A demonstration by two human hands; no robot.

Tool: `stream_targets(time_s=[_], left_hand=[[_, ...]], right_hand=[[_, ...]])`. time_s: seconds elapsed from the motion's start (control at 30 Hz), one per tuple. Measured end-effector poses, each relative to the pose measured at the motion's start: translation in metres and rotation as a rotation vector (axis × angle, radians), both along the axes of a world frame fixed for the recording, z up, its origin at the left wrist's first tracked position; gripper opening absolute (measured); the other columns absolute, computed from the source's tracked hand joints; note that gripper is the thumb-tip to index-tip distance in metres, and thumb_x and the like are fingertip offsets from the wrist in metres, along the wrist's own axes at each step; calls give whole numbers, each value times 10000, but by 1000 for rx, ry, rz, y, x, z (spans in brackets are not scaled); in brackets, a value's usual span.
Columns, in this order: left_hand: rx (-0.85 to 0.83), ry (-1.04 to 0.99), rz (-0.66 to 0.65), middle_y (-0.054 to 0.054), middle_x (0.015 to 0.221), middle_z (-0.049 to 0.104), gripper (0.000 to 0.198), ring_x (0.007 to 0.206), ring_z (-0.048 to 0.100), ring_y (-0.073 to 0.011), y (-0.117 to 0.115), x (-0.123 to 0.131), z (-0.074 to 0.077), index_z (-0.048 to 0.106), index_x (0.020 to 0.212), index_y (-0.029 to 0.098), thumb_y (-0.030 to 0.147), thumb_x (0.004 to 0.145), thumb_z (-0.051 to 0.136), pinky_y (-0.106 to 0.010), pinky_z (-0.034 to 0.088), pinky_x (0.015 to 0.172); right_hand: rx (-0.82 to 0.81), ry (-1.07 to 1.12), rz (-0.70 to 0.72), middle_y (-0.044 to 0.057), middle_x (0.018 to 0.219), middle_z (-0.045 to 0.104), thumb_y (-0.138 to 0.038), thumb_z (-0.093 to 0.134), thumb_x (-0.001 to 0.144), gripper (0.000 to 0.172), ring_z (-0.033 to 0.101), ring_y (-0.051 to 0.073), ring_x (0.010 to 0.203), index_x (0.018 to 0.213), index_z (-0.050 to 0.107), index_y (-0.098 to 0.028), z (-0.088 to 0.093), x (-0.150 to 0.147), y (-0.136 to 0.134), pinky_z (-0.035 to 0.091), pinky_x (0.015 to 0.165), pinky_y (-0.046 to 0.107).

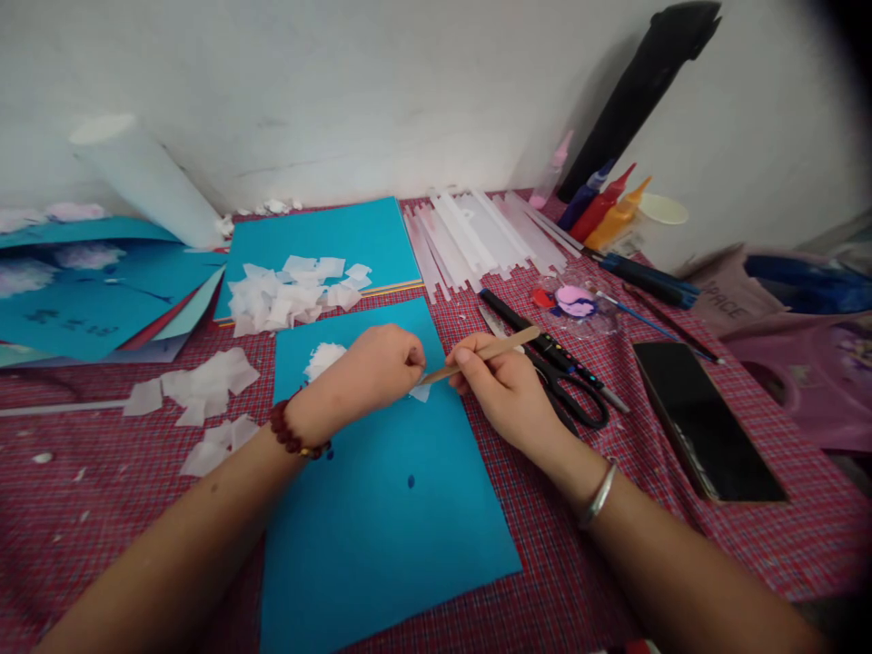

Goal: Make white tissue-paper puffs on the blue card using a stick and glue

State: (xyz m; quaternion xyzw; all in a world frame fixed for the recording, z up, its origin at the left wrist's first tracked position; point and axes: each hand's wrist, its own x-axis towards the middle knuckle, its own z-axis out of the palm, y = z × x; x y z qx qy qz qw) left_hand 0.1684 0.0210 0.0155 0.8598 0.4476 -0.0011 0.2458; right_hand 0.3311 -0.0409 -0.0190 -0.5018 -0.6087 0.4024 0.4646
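Observation:
My right hand (504,391) grips a flat wooden craft stick (514,341), its lower tip pointing left to the fingertips of my left hand (381,363). The left fingers are curled and pinched together above the blue sheet (381,536); what they hold, if anything, is hidden. Just under the stick's tip shows a small white paper piece (421,392); I cannot tell whether it is held or lies on the sheet. A fluffy white paper tuft (324,360) sits on the sheet behind my left wrist, and a few dark blue spots mark the sheet.
White paper squares (279,295) lie on a stack of blue sheets (341,227), with more pieces (211,386) on the checked cloth at left. Paper strips (477,236), black scissors (572,391), a paint palette (576,302), paint bottles (606,213) and a phone (705,418) are around my right hand.

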Motion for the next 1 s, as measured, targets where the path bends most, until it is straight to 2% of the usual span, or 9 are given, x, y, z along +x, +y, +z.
stream_targets(time_s=[0.13,0.23,0.4,0.57,0.67,0.83,0.9,1.0], left_hand=[[37,-26,-13,-30,685,649,206,626,539,-146,0,-3,2,642,635,151,180,729,461,-255,342,578],[76,-91,31,-29,785,655,194,661,545,-142,3,-9,8,646,725,158,201,760,460,-250,357,599],[-7,37,-4,5,624,587,168,574,499,-131,9,-21,15,561,651,167,157,768,441,-246,310,536],[-20,83,-59,1,666,601,145,606,524,-137,10,-23,13,551,698,170,116,766,435,-243,328,558],[-34,70,-93,-4,719,610,141,654,551,-147,8,-27,12,559,792,175,98,755,446,-239,361,581],[-15,-23,-214,-45,1025,571,384,838,574,-167,0,-37,11,549,1055,205,35,728,443,-272,432,721],[27,-70,-259,-56,1100,523,423,933,553,-177,-1,-39,10,556,1058,212,2,710,439,-296,431,812],[30,-123,-311,-58,1123,499,381,1051,506,-191,-1,-39,9,592,988,211,-17,719,448,-314,407,903]], right_hand=[[-23,-16,25,-1,680,584,-253,445,924,211,560,131,615,759,556,-183,-5,-1,1,430,581,261],[-40,-11,29,-1,683,586,-275,447,928,208,554,133,608,777,558,-186,-6,-2,1,428,572,262],[-66,40,33,1,681,590,-299,454,927,197,567,142,618,812,566,-183,-8,-2,2,432,573,263],[-136,111,41,-1,654,584,-362,470,911,219,557,143,596,813,555,-185,-12,-3,6,432,566,262],[-143,119,44,0,656,589,-373,476,904,227,553,139,591,815,561,-183,-12,-4,7,433,569,263],[-192,188,22,2,646,601,-380,494,885,238,567,132,584,794,573,-175,-9,-2,8,456,570,261],[-207,239,-4,-3,630,598,-387,506,876,241,571,128,577,779,573,-177,-8,-1,8,464,562,253],[-201,254,-22,-6,627,593,-369,512,878,228,571,125,584,778,572,-174,-7,0,8,471,570,250]])
